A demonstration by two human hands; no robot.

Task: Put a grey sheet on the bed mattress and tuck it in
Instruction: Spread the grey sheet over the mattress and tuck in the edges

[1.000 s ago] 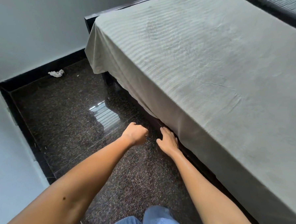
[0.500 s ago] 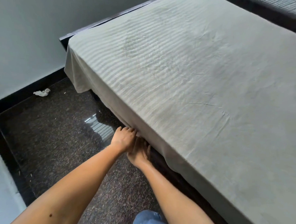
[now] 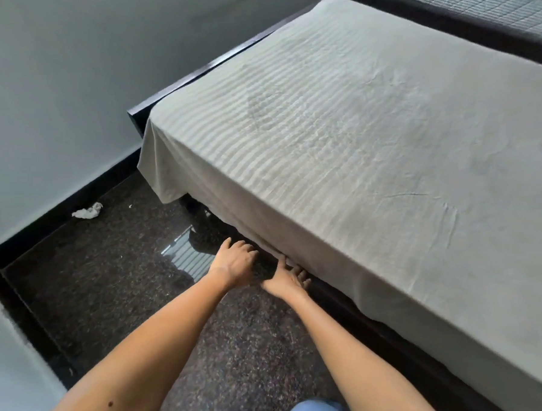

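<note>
Bedroom corner: dark speckled stone floor (image 3: 111, 292), pale walls, dark bed frame (image 3: 135, 119).

Grey sheet (image 3: 355, 169) is spread flat over the mattress top. Its near-side drop hangs loose, and the far-left corner is draped and untucked. Long axis judged parallel to that near edge, running from lower right toward the upper-left corner of the view.

Right hand (image 3: 284, 278): fingers straight, tips against the hem at the gap above the frame. Judged placed to push cloth under.

Left hand (image 3: 235, 262): fingers curled, just beside the hem. Cannot tell whether they grasp cloth; possibly steadying the edge.

Crumpled white paper (image 3: 88, 211) lies near the skirting.
</note>
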